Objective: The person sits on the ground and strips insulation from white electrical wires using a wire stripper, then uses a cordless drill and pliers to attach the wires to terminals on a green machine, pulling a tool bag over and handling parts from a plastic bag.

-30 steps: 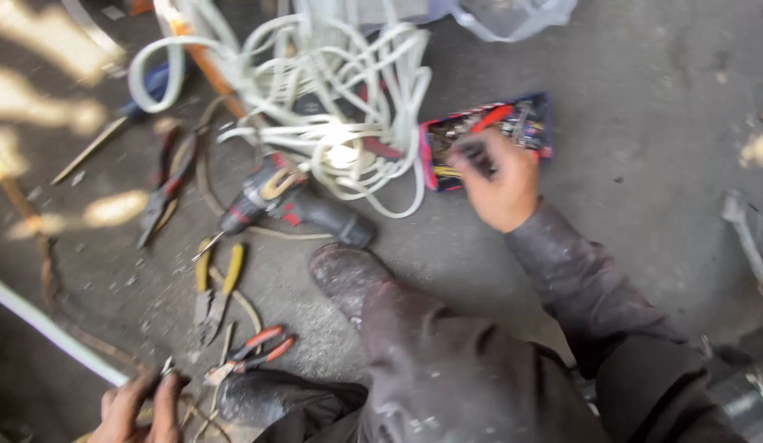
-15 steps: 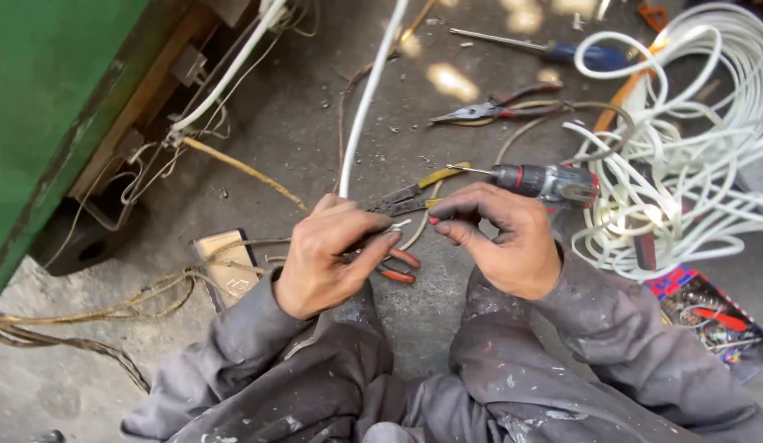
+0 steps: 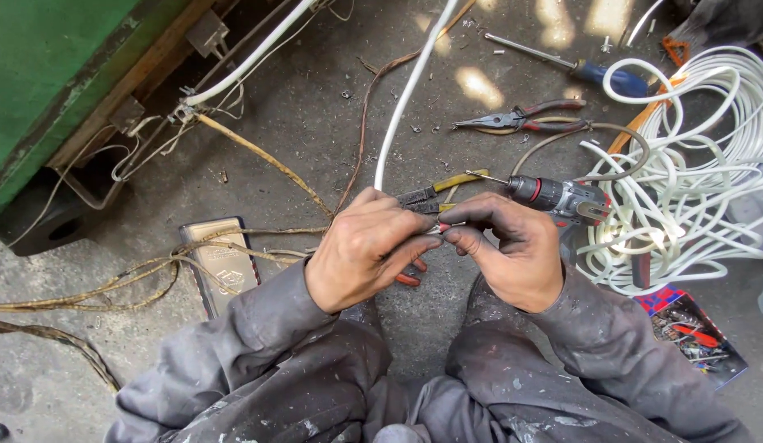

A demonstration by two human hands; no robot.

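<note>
1. One flat package (image 3: 693,332) lies on the floor at the lower right, just beside the right sleeve: a rectangular pack, dark blue with a red edge, holding small tools.
2. A flat metal plate (image 3: 224,264) with embossed lettering lies left of the left sleeve, crossed by yellowed old wires (image 3: 111,283).
3. Both hands meet in the middle over the knees. The left hand (image 3: 361,250) is clenched around the end of a white cable (image 3: 402,102), which runs up and away out of the top of the view.
4. The right hand (image 3: 512,246) pinches a small piece at the cable's end between fingertips; what it is cannot be told.
5. Behind the hands lie yellow-handled pliers (image 3: 439,187) and a grey drill (image 3: 562,199), its bit pointing left.
6. A large white coil (image 3: 693,172) fills the right side; red-handled pliers (image 3: 525,117) and a blue-handled screwdriver (image 3: 578,68) lie beyond it at the top.
7. The floor (image 3: 316,123) is grey concrete, dusty, with sun patches; a green cabinet (image 3: 45,66) stands at the upper left, loose wires hanging beneath.
</note>
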